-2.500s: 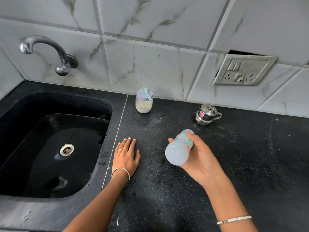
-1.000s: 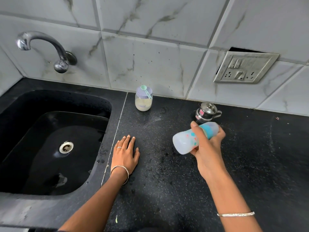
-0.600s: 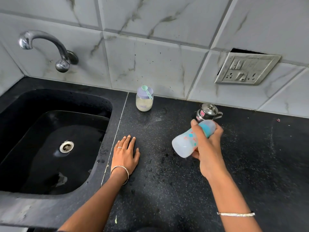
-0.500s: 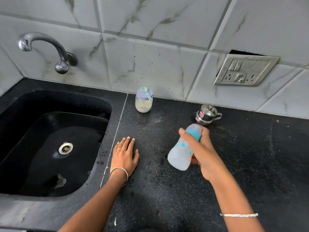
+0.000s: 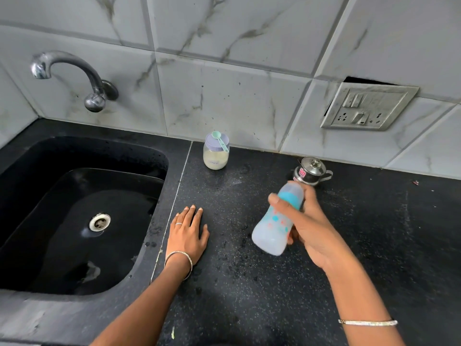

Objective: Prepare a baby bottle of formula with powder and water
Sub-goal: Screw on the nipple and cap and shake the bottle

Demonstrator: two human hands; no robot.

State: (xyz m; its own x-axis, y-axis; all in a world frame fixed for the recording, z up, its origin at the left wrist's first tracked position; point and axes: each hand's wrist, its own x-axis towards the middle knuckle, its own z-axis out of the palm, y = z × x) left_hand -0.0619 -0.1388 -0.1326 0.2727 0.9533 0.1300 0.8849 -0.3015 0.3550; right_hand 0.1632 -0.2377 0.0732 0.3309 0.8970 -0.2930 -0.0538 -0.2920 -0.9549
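My right hand (image 5: 315, 228) grips a capped baby bottle (image 5: 275, 222) with a blue collar and milky liquid inside. It is held tilted above the black counter (image 5: 249, 295), base toward me and cap toward the wall. My left hand (image 5: 186, 234) lies flat on the counter beside the sink edge, fingers straight. A small jar of pale powder (image 5: 216, 154) with a lilac lid stands by the wall, and a green scoop (image 5: 220, 139) lies across its lid. A small lidded steel pot (image 5: 310, 171) sits just behind the bottle's cap.
A black sink (image 5: 154, 156) with a steel drain (image 5: 99, 221) fills the left side, under a wall tap (image 5: 67, 76). A switch and socket plate (image 5: 368, 107) hangs askew on the marble tiles at the right. Specks dot the counter.
The bottle has swung back and forth in my right hand, its tilt changing from frame to frame. My left hand has stayed flat on the counter.
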